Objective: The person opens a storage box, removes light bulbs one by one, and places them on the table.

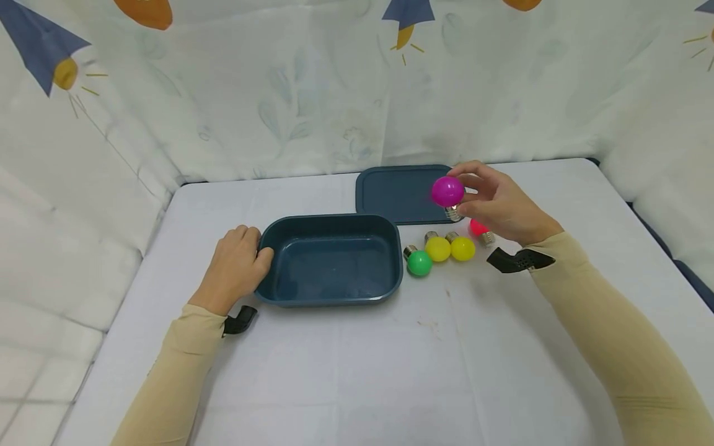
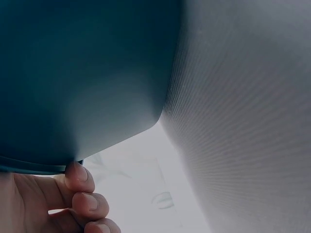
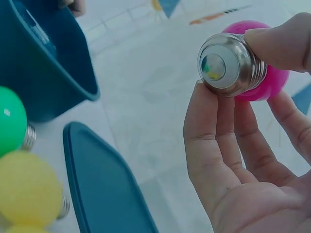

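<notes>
In the head view my left hand [image 1: 235, 263] grips the left rim of a dark blue rectangular box [image 1: 331, 263], thumb over the edge. The left wrist view shows curled fingertips [image 2: 90, 201] at the rim, beside the box's outer wall [image 2: 97, 73]. My right hand [image 1: 499, 201] holds a magenta light bulb [image 1: 448, 191] above the table, pinching its metal screw base [image 3: 228, 63] between thumb and fingers. Below that hand lies a red bulb [image 1: 478, 227], partly hidden. Two yellow bulbs [image 1: 437, 249] and a green bulb [image 1: 419, 263] lie right of the box.
A flat dark blue lid [image 1: 398, 195] lies behind the box, under the raised magenta bulb. White cloth covers the table [image 1: 357, 371]. Pale printed curtains [image 1: 334, 93] rise along its back and sides.
</notes>
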A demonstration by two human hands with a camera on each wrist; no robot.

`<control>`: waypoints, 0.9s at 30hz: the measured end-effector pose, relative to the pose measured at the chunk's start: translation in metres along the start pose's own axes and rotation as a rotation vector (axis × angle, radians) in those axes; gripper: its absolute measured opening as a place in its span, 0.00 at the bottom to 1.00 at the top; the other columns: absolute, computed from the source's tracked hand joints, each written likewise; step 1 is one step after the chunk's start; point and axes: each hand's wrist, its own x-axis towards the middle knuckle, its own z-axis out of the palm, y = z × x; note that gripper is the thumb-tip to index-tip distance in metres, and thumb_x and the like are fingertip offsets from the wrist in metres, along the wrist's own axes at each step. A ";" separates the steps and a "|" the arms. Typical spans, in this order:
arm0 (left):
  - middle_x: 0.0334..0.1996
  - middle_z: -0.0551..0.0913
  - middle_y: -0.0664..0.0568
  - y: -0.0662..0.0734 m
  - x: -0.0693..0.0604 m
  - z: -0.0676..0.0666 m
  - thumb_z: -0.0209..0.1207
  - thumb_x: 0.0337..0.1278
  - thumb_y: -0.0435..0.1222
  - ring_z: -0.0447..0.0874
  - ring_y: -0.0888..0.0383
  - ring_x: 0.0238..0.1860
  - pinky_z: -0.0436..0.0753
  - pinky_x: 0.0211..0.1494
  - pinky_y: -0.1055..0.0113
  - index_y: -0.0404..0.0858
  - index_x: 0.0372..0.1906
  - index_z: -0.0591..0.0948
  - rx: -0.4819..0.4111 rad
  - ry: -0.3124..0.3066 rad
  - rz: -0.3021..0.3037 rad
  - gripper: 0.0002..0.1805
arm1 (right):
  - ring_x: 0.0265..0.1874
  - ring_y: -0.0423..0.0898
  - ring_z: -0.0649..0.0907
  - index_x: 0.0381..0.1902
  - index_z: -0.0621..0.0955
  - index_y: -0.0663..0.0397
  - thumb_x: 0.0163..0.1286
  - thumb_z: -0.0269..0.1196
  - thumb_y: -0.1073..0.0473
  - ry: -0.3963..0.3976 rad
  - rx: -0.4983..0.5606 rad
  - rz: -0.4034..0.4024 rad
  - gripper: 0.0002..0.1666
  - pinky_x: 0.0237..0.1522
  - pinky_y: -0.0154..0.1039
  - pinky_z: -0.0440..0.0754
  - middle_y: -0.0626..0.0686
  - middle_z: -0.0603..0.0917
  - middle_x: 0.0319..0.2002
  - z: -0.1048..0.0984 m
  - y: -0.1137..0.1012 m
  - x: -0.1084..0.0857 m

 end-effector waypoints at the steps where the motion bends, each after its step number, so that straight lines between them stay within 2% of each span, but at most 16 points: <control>1: 0.22 0.62 0.48 0.000 0.000 0.000 0.48 0.60 0.33 0.60 0.51 0.24 0.59 0.32 0.61 0.38 0.22 0.66 0.000 -0.001 -0.001 0.11 | 0.56 0.48 0.83 0.64 0.73 0.48 0.72 0.58 0.73 0.017 0.009 0.005 0.26 0.52 0.35 0.87 0.53 0.75 0.64 -0.003 0.002 -0.003; 13: 0.22 0.61 0.48 0.001 0.000 0.000 0.47 0.60 0.33 0.60 0.50 0.25 0.58 0.33 0.61 0.38 0.22 0.65 -0.006 -0.022 -0.016 0.11 | 0.52 0.44 0.83 0.66 0.72 0.49 0.73 0.57 0.72 0.210 0.098 0.030 0.27 0.52 0.31 0.86 0.52 0.76 0.60 -0.039 0.030 -0.035; 20: 0.22 0.61 0.47 0.000 0.002 0.001 0.46 0.60 0.34 0.59 0.50 0.25 0.58 0.33 0.60 0.38 0.22 0.65 -0.006 -0.029 -0.016 0.11 | 0.53 0.43 0.80 0.67 0.72 0.50 0.74 0.56 0.72 0.277 0.140 0.028 0.27 0.51 0.31 0.86 0.50 0.77 0.58 -0.055 0.048 -0.053; 27: 0.22 0.62 0.47 -0.001 0.002 0.002 0.47 0.61 0.34 0.60 0.50 0.25 0.58 0.33 0.61 0.37 0.22 0.65 -0.005 -0.031 -0.021 0.12 | 0.50 0.41 0.84 0.67 0.73 0.51 0.74 0.58 0.72 0.331 0.102 0.063 0.27 0.51 0.29 0.86 0.49 0.76 0.60 -0.069 0.060 -0.064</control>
